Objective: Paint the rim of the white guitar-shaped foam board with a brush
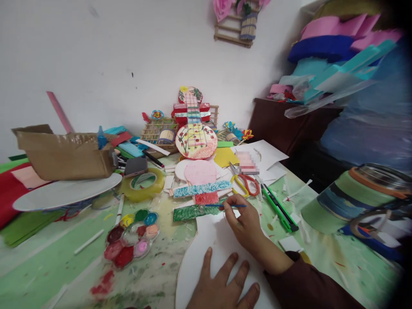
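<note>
My right hand [246, 223] pinches a thin blue paintbrush [237, 205], held nearly level. The brush tip points left, over the seam between a red painted patch [206, 198] and a green painted strip [185, 213]; whether it touches cannot be made out. Beyond these lie a blue painted strip [202, 189] and a pale pink rounded piece [200, 171]. With fingers spread, my left hand [222, 285] lies flat on a large white rounded board [189, 274]. A flower-shaped paint palette [131, 235] with several colours sits to the left.
A painted cardboard instrument [196, 139] leans at the back. Scissors [246, 185] and a green utility knife [279, 208] lie right of the painted pieces, near a green flask [341, 201]. Tape [157, 184], a white plate [69, 197] and a cardboard box [67, 156] are left.
</note>
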`<state>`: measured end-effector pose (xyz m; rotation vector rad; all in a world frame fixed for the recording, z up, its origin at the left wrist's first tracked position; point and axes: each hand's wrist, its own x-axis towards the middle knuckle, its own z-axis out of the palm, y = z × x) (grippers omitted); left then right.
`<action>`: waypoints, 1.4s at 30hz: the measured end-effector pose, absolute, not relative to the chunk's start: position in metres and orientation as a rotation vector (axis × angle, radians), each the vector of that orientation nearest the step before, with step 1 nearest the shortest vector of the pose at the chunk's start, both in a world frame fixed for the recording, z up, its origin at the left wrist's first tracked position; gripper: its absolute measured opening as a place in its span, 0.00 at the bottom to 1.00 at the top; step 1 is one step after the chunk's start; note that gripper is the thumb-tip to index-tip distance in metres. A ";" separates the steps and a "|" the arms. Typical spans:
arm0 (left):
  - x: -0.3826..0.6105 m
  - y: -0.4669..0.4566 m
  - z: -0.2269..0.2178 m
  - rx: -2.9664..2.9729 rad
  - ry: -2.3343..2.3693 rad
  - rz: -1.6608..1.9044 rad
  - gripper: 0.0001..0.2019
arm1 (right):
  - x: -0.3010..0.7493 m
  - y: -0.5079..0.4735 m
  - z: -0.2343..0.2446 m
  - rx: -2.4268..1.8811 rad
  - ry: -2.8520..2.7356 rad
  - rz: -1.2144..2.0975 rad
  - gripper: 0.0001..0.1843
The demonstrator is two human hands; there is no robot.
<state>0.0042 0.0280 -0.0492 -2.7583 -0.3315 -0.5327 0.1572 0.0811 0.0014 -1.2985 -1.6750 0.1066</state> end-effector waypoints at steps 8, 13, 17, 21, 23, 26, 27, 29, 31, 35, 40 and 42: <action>0.007 0.028 -0.045 -2.807 -0.357 -0.557 0.16 | 0.159 0.081 0.000 -1.314 -1.677 0.084 0.07; 0.006 0.027 -0.038 -2.845 -0.365 -0.518 0.15 | 0.160 0.082 0.002 -1.313 -1.666 0.079 0.07; 0.008 0.026 -0.035 -2.840 -0.364 -0.496 0.15 | 0.161 0.083 0.003 -1.301 -1.677 0.070 0.07; 0.008 0.027 -0.036 -2.882 -0.381 -0.485 0.14 | 0.161 0.083 0.003 -1.305 -1.686 0.060 0.07; 0.007 0.027 -0.037 -2.883 -0.376 -0.491 0.14 | 0.161 0.082 0.003 -1.317 -1.682 0.071 0.07; 0.006 0.028 -0.036 -2.863 -0.360 -0.490 0.14 | 0.160 0.082 0.003 -1.317 -1.685 0.072 0.07; 0.006 0.027 -0.035 -2.861 -0.357 -0.491 0.14 | 0.160 0.081 0.003 -1.313 -1.688 0.066 0.07; 0.006 0.027 -0.035 -2.853 -0.355 -0.498 0.14 | 0.160 0.081 0.003 -1.303 -1.688 0.055 0.07; 0.006 0.026 -0.036 -2.837 -0.351 -0.499 0.15 | 0.161 0.081 0.004 -1.294 -1.684 0.052 0.07; 0.005 0.025 -0.041 -2.818 -0.365 -0.499 0.16 | 0.162 0.081 0.005 -1.289 -1.692 0.053 0.07; 0.006 0.026 -0.041 -2.803 -0.359 -0.493 0.16 | 0.162 0.080 0.006 -1.313 -1.684 0.066 0.06; 0.006 0.026 -0.039 -2.801 -0.355 -0.488 0.17 | 0.162 0.080 0.006 -1.315 -1.687 0.064 0.06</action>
